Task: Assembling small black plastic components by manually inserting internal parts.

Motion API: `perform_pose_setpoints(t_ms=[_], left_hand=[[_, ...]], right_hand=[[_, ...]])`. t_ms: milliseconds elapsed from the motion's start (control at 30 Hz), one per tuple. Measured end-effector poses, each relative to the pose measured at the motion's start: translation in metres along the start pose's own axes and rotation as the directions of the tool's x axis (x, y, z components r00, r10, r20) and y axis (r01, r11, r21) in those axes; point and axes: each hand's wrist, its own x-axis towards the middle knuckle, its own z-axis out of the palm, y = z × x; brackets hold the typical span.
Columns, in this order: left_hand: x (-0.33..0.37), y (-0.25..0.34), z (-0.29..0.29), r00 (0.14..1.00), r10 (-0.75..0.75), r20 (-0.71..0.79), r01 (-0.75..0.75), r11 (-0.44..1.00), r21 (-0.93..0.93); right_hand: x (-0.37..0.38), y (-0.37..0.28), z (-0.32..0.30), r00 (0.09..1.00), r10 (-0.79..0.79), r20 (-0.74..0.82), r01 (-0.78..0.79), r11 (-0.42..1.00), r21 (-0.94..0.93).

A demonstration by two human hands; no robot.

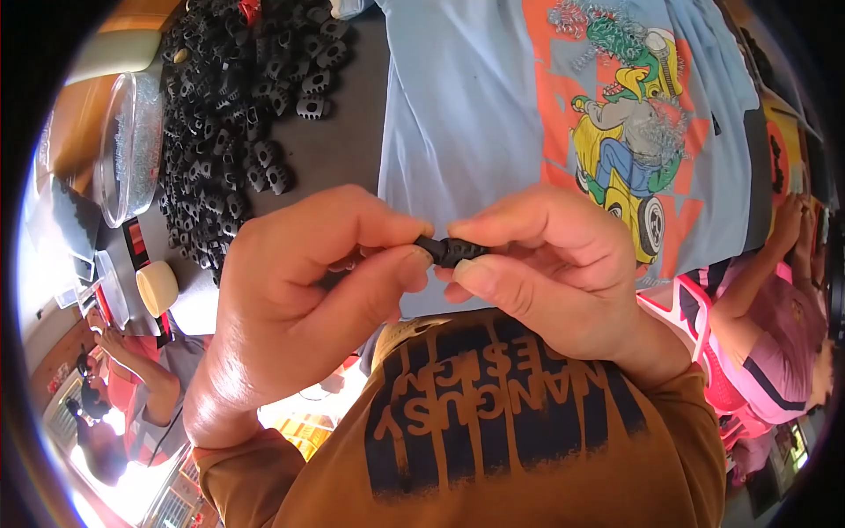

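Close in front of my chest, both hands meet on a small black plastic claw clip [457, 252]. Thumb and forefinger of my left hand [304, 260] pinch its left end. My right hand [563, 255] grips the right end between thumb and forefinger. The fingertips cover much of the clip, so I cannot tell whether its halves are joined. A large heap of black toothed clip pieces [216, 114] lies beyond my left hand. Small metal springs [662, 128] are scattered over a light blue printed shirt [458, 97] spread on the table.
A clear tub [132, 150] of springs stands left of the heap, with a cream round object [157, 289] nearer me. Dark grey tabletop [339, 150] shows between heap and shirt. Another person [150, 378] sits at left, and one [783, 343] at right by a pink chair [695, 308].
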Motion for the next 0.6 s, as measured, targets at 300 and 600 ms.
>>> perform_pose_setpoints(t_ms=[300, 600], left_hand=[[0.002, -0.011, 0.006, 0.985, 0.166, 0.046, -0.172, 0.965, 0.198], [0.005, -0.013, 0.028, 0.866, 0.47, -0.168, -0.384, 0.843, 0.378]], right_hand=[[-0.001, 0.002, 0.015, 0.988, 0.019, -0.154, -0.012, 0.999, 0.051], [0.002, 0.0, 0.005, 0.993, -0.036, -0.111, 0.053, 0.987, 0.151]])
